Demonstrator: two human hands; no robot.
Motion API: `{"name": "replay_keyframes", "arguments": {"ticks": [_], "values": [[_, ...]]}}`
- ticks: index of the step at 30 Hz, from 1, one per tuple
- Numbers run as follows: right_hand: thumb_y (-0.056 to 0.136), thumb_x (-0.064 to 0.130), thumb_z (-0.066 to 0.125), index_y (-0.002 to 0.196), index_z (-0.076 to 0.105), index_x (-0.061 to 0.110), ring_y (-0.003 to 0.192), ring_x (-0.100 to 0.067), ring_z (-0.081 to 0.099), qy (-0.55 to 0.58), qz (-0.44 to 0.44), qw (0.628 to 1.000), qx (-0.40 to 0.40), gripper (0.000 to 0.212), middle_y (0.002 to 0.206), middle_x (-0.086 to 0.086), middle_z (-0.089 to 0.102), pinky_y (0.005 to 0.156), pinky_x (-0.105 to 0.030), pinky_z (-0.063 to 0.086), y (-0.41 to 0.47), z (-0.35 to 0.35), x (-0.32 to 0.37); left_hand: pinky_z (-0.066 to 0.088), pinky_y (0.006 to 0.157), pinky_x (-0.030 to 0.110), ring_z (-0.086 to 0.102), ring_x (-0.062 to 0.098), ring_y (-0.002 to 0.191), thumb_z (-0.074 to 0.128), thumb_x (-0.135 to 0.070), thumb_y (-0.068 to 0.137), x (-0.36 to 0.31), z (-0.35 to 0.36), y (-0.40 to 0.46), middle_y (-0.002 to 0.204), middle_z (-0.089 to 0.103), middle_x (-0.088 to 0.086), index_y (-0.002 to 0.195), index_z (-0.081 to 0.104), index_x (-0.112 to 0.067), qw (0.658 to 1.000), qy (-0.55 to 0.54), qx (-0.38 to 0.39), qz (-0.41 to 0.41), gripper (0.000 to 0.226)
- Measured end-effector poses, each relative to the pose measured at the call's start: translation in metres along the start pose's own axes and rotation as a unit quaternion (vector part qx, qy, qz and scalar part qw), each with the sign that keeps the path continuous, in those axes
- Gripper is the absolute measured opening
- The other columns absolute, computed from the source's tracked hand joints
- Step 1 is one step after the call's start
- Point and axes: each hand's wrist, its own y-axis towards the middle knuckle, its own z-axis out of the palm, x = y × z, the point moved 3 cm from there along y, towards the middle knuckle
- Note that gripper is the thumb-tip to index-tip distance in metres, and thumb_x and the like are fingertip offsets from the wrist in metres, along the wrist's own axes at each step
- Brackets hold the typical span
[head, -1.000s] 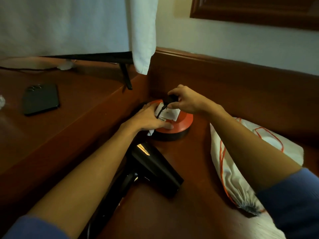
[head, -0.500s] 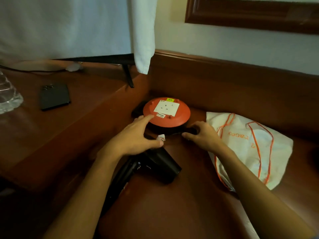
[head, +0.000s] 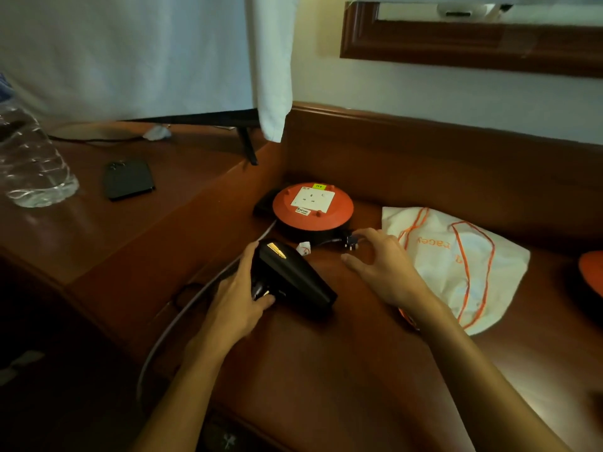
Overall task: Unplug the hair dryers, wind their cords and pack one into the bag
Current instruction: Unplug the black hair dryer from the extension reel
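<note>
Hair dryer (head: 290, 278) gripped by left hand (head: 241, 298); right hand (head: 378, 262), seemingly loose-fingered over the plug (head: 352, 240), could snag its cord.

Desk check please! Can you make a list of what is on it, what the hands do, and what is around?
Surface: brown wooden desk, stepped.
Job's things: black dryer lying flat; white bag at right; plug out, beside orange reel.
Clutter: phone, bottle.
Hands: left hand grips dryer; right hand open by plug.
Cables: grey cord runs off desk edge.
Surroundings: white cloth, wooden frame.
</note>
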Motion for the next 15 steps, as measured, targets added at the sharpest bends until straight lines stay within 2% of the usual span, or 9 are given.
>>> {"name": "replay_keyframes", "arguments": {"ticks": [3,7,9,11,12,14,15], "values": [[0.094,0.036,0.068,0.133,0.059,0.018,0.117,-0.019,0.058,0.029,-0.003,0.999,-0.022,0.044,0.127,-0.002,0.062,0.095,-0.033,0.050,-0.033,-0.002,0.009,0.039,0.115,0.056,0.040,0.030,0.149,0.074,-0.002,0.090,-0.004,0.003,-0.006,0.162,0.041,0.007,0.163,0.010,-0.041,0.999,-0.020,-0.032,0.003,0.105],[0.094,0.030,0.068,0.101,0.068,0.017,0.081,-0.010,0.064,0.093,-0.010,0.994,-0.059,0.014,0.090,0.006,0.068,0.073,-0.040,0.056,-0.077,-0.005,0.022,0.039,0.114,0.056,0.040,0.029,0.148,0.076,-0.001,0.087,-0.032,0.002,-0.016,0.159,0.043,0.005,0.161,0.013,-0.044,0.993,-0.063,-0.077,0.065,0.106],[0.095,0.030,0.067,0.093,0.069,0.017,0.072,-0.011,0.064,0.095,-0.030,0.994,-0.043,0.013,0.080,0.004,0.069,0.068,-0.040,0.054,-0.092,-0.002,0.027,0.035,0.117,0.050,0.038,0.025,0.148,0.078,-0.005,0.088,-0.057,-0.002,-0.022,0.161,0.041,0.002,0.162,0.014,-0.038,0.984,-0.121,-0.089,0.097,0.103],[0.097,0.034,0.064,0.090,0.068,0.017,0.067,-0.011,0.063,0.121,-0.057,0.991,-0.007,0.019,0.077,0.002,0.069,0.065,-0.039,0.052,-0.099,0.001,0.031,0.032,0.121,0.049,0.039,0.022,0.147,0.081,-0.010,0.086,-0.080,-0.003,-0.019,0.161,0.042,0.002,0.161,0.015,-0.041,0.971,-0.186,-0.094,0.115,0.104],[0.099,0.036,0.062,0.092,0.068,0.017,0.066,-0.012,0.063,0.164,-0.064,0.984,0.014,0.022,0.077,0.001,0.069,0.064,-0.038,0.052,-0.102,0.002,0.034,0.033,0.121,0.055,0.039,0.023,0.148,0.084,-0.015,0.083,-0.090,-0.002,-0.017,0.161,0.042,0.003,0.159,0.015,-0.045,0.960,-0.237,-0.080,0.124,0.108],[0.103,0.036,0.056,0.100,0.068,0.014,0.077,-0.021,0.067,0.270,-0.063,0.960,0.046,0.025,0.086,-0.005,0.072,0.069,-0.039,0.054,-0.103,0.001,0.038,0.037,0.117,0.060,0.040,0.024,0.148,0.090,-0.026,0.072,-0.108,0.003,-0.013,0.160,0.043,0.002,0.155,0.020,-0.053,0.926,-0.354,-0.031,0.127,0.111],[0.104,0.036,0.053,0.106,0.068,0.013,0.086,-0.026,0.070,0.319,-0.058,0.945,0.052,0.028,0.093,-0.012,0.072,0.075,-0.041,0.055,-0.103,0.000,0.040,0.039,0.116,0.057,0.044,0.024,0.146,0.090,-0.026,0.072,-0.117,0.008,-0.013,0.159,0.045,0.002,0.156,0.022,-0.051,0.907,-0.404,-0.004,0.123,0.111]]}}
